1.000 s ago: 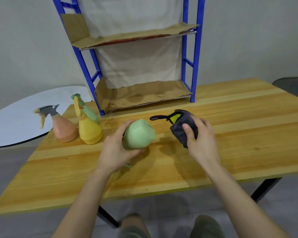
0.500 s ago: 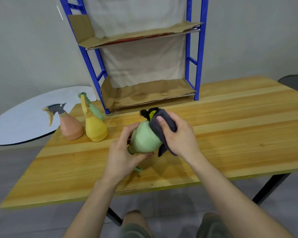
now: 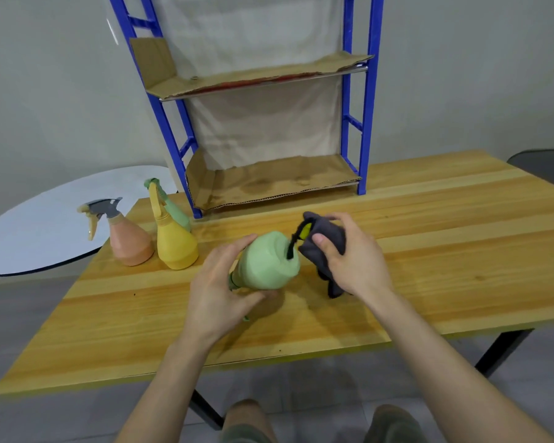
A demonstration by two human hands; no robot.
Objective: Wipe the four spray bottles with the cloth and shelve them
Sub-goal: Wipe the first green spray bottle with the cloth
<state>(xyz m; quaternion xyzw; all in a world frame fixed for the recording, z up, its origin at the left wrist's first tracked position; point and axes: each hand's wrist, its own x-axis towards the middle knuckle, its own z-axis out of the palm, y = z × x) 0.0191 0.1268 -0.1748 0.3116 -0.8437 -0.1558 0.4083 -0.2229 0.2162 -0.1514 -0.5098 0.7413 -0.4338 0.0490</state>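
My left hand (image 3: 219,290) grips a light green spray bottle (image 3: 267,262) tipped on its side above the table, its base turned away from me and its nozzle hidden under my palm. My right hand (image 3: 355,262) holds a bunched dark grey cloth (image 3: 325,243) with a yellow tag, right beside the bottle's base. Three more bottles stand at the table's left: a pink one (image 3: 128,241) with a grey trigger, a yellow one (image 3: 175,243), and a green one (image 3: 173,209) mostly hidden behind the yellow.
A blue-framed shelf unit (image 3: 363,123) with two cardboard-lined shelves (image 3: 269,183) stands at the back of the wooden table (image 3: 461,251). A white round table (image 3: 39,225) lies to the left. A dark chair edge (image 3: 547,167) shows at the far right.
My right hand has drawn the cloth from over the green bottle's body to beside its base. The bottle has turned a little in my left hand.
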